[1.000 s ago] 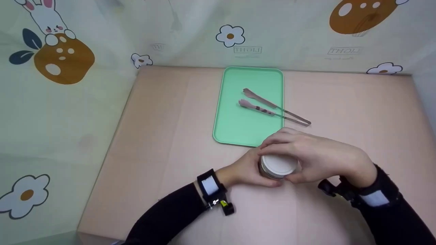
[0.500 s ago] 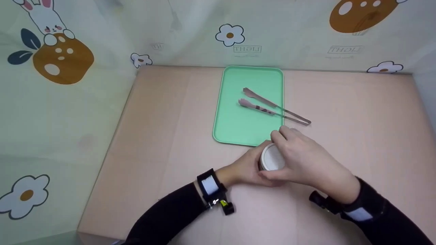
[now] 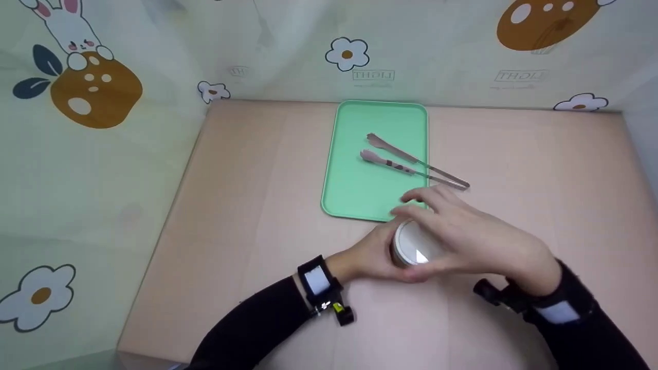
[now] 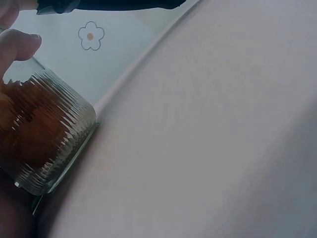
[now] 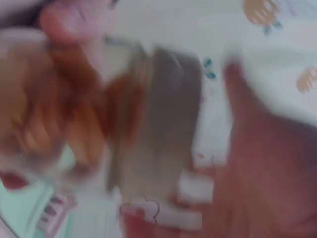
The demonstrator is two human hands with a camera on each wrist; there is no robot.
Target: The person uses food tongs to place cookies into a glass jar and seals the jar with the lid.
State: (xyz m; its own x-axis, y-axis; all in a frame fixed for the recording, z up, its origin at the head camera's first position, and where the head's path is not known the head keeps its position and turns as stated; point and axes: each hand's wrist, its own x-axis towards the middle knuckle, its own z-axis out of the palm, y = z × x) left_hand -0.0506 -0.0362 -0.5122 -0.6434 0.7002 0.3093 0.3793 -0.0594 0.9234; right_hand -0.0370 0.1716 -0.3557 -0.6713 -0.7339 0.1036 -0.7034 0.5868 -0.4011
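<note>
My left hand grips a ribbed clear glass jar near the front of the table; reddish-brown pieces show through its wall. A round whitish lid sits on top of the jar. Over the lid's right side is my right hand, its fingers spread and loosely bent, the thumb low at the near edge. In the right wrist view, which is blurred, a gap shows between the lid's top and that palm, with fingers and thumb standing off it. Part of the lid is hidden by the right hand in the head view.
Beyond the hands lies a green tray. Metal tongs rest on it with their bent end past its right rim. The table has a pinkish cover, and a patterned curtain rises behind and at the left.
My right hand turned over the lid, fingers swinging away, then swung back with its fingers spreading. The left hand keeps holding the jar in place. Tray and tongs have not moved.
</note>
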